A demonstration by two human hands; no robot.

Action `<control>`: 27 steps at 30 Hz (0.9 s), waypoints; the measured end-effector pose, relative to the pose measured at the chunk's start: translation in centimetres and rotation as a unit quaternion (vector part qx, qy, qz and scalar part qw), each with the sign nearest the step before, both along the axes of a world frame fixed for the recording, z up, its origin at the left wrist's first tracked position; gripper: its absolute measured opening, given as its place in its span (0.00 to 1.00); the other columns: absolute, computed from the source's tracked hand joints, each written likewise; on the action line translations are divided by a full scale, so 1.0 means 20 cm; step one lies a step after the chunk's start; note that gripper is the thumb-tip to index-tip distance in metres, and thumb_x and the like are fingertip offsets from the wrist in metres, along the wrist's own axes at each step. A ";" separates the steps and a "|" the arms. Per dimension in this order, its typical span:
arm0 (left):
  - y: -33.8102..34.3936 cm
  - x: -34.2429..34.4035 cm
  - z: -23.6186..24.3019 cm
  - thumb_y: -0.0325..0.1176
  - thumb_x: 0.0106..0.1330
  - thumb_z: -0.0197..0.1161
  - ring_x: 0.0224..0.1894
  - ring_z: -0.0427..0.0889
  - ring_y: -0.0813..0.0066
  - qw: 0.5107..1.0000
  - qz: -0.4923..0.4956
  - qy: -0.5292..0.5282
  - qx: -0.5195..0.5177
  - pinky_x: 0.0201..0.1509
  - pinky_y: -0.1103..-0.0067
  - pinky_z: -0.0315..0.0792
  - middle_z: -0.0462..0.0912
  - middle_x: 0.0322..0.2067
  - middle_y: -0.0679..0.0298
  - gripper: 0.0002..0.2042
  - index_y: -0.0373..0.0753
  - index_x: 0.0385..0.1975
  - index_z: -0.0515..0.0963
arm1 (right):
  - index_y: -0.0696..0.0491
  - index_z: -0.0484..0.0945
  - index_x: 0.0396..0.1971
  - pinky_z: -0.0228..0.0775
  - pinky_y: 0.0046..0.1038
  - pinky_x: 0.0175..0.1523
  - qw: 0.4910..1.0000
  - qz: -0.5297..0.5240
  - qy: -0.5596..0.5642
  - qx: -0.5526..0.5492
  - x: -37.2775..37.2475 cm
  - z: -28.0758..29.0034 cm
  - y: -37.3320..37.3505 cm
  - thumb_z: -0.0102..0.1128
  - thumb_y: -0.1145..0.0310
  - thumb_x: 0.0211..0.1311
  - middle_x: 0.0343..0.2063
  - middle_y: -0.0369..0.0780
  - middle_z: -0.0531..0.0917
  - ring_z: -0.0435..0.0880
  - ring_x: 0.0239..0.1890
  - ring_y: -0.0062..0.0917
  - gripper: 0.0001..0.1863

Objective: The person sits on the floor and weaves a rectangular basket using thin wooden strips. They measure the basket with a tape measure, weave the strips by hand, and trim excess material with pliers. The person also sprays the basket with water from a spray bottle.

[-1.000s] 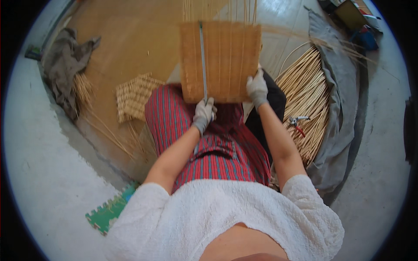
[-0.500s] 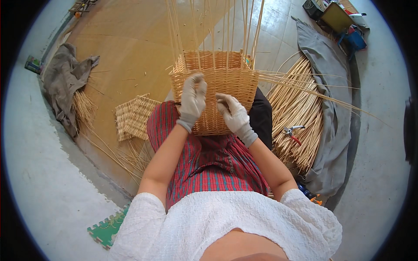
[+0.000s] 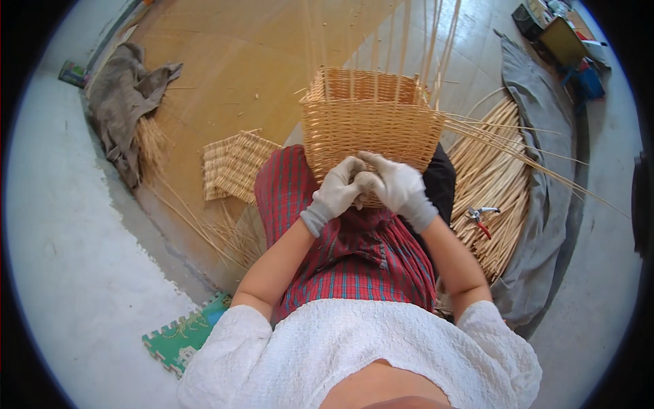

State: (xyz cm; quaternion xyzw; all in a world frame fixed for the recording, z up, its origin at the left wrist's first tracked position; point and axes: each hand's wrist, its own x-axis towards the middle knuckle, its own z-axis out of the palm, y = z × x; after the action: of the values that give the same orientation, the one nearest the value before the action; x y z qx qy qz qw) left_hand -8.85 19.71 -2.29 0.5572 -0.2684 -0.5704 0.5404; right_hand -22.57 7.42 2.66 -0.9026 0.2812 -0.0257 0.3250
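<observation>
A square wicker basket [image 3: 375, 129] rests on my lap, its woven wall toward me and tall upright stakes rising from the rim. Pale work gloves cover both of my hands. Low in front of that wall, my left hand [image 3: 338, 189] and my right hand [image 3: 398, 183] come together, fingers bent and meeting. Whatever lies between the fingertips is hidden. Out past the basket's right rim corner stick several long loose weavers [image 3: 518, 146].
Right of me a bundle of wicker rods [image 3: 501, 184] lies on grey cloth [image 3: 541, 225], with red-handled pruning shears [image 3: 481, 219] on top. Two woven panels [image 3: 235, 167] and loose rods [image 3: 204, 228] lie on the floor at left, near another grey cloth [image 3: 122, 102] and a green foam mat [image 3: 184, 337].
My hands have moved down the basket's front and together, from apart to touching. The whole view has shifted, so the basket sits further right in it.
</observation>
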 end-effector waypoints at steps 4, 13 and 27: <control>-0.05 0.18 0.25 0.41 0.76 0.61 0.20 0.75 0.84 0.983 0.132 -0.034 -0.122 0.22 0.85 0.70 0.75 0.19 0.72 0.09 0.42 0.37 0.75 | 0.47 0.87 0.39 0.81 0.38 0.43 0.962 -0.005 0.080 -0.260 0.00 0.29 -0.31 0.57 0.30 0.60 0.32 0.43 0.88 0.89 0.37 0.36 0.33; -0.25 0.83 0.03 0.43 0.68 0.70 0.19 0.72 0.85 0.918 0.295 -0.253 0.082 0.16 0.82 0.63 0.80 0.23 0.69 0.13 0.37 0.37 0.83 | 0.56 0.85 0.39 0.74 0.42 0.50 0.954 -0.102 0.174 -0.221 -0.34 0.37 -1.07 0.60 0.43 0.64 0.36 0.52 0.85 0.85 0.44 0.47 0.27; -0.26 0.83 0.01 0.35 0.65 0.74 0.15 0.73 0.83 0.924 0.327 -0.189 0.050 0.16 0.84 0.70 0.80 0.20 0.67 0.11 0.33 0.31 0.81 | 0.50 0.87 0.45 0.77 0.38 0.52 0.953 -0.121 0.226 -0.158 -0.39 0.24 -1.14 0.58 0.35 0.62 0.38 0.44 0.89 0.87 0.45 0.40 0.31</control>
State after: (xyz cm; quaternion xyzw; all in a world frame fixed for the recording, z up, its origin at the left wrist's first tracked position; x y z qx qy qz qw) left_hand 7.74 14.56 -2.18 0.7380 -0.1392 -0.2587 0.6075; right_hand -30.31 -15.44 7.49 -0.8837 0.4470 0.0958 0.1003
